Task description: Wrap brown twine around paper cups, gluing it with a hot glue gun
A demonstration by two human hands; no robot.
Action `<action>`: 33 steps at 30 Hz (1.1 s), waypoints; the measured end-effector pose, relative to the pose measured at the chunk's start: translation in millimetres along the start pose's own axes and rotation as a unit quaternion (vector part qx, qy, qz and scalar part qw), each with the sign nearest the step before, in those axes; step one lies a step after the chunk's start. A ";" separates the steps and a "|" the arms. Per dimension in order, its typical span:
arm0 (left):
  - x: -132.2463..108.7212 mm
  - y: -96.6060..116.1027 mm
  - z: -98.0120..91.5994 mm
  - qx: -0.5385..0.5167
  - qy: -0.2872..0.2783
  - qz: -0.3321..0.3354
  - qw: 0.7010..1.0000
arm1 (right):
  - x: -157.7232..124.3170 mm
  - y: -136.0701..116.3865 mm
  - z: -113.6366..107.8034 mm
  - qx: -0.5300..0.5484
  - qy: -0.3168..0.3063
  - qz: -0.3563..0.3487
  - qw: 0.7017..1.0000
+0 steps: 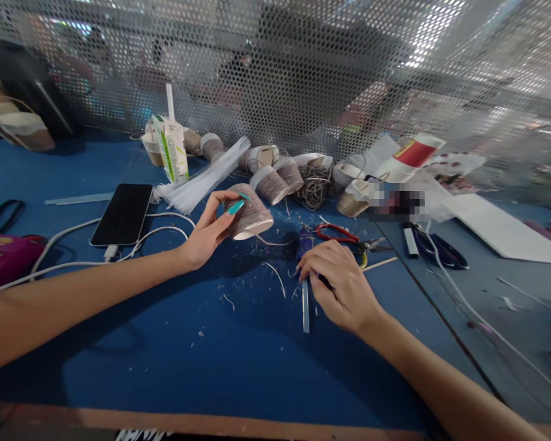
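My left hand (209, 231) grips a cord-wrapped cup (250, 211), tilted with its pale rim toward the table's front; teal nails show on its side. A loose cord end runs from the rim to the right. My right hand (337, 282) is over a purple-blue tool (305, 240), fingers bent down at its near end; whether they hold it is hidden. A clear glue stick (305, 309) lies below these fingers. Just behind the hand are red-handled pliers (335, 233) and scissors (371, 246).
More wrapped cups (270, 184) and a cord bundle (313, 185) line the perforated metal screen (257, 73). A phone (123, 214) with white cable, a drink carton (172, 150), white strips (206, 177) and a magenta glue gun (9, 260) are left. A white board (509, 226) lies right.
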State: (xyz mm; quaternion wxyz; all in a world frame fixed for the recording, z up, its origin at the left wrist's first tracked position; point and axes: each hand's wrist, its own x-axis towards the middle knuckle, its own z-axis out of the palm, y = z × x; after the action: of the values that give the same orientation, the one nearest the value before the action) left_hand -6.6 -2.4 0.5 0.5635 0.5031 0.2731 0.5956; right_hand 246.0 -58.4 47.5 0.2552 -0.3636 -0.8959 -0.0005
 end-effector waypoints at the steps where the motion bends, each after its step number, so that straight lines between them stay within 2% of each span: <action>1: -0.1 0.0 -0.2 0.004 -0.003 -0.003 1.000 | 0.9 -1.3 -1.6 -0.011 -0.002 0.009 1.000; 5: -1.1 0.8 0.1 0.034 -0.025 0.001 0.999 | 2.7 -7.4 -5.9 -0.041 0.030 0.021 0.998; 8: -2.2 1.6 0.7 0.049 -0.041 0.013 0.998 | 1.5 -10.6 -5.3 -0.027 0.086 -0.026 0.996; 10: -3.2 2.0 0.9 0.053 -0.046 0.022 0.997 | -0.1 -11.8 -3.7 0.016 0.100 -0.071 0.992; 14: -5.0 2.7 0.9 0.044 -0.051 0.024 0.997 | -4.2 -15.3 0.7 0.129 0.039 -0.120 0.984; 16: -5.6 3.1 1.1 0.037 -0.059 0.022 0.997 | -5.8 -18.4 3.6 0.115 0.035 -0.093 0.988; 18: -6.3 3.5 1.0 0.029 -0.074 0.021 0.997 | -6.5 -20.9 7.2 0.067 0.086 -0.032 0.994; 21: -7.7 4.0 -0.6 0.008 -0.117 0.026 0.993 | -6.0 -20.2 13.6 0.033 0.158 0.049 0.986; 24: -9.6 4.8 -3.2 -0.004 -0.170 0.031 0.985 | -5.5 -15.4 18.5 0.027 0.100 0.048 0.993; 27: -11.2 6.9 -3.1 -0.011 -0.193 0.029 0.981 | -6.3 -12.3 20.1 0.016 0.044 0.042 0.998; 33: -12.2 11.4 3.5 -0.054 -0.147 0.021 0.987 | -3.3 -16.6 14.9 0.060 0.008 0.108 0.992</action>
State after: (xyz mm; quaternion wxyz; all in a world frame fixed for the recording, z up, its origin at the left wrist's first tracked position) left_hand -9.7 -17.3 8.3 0.6116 0.5594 0.1439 0.5406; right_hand 230.4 -69.9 36.1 0.2822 -0.4418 -0.8480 0.0782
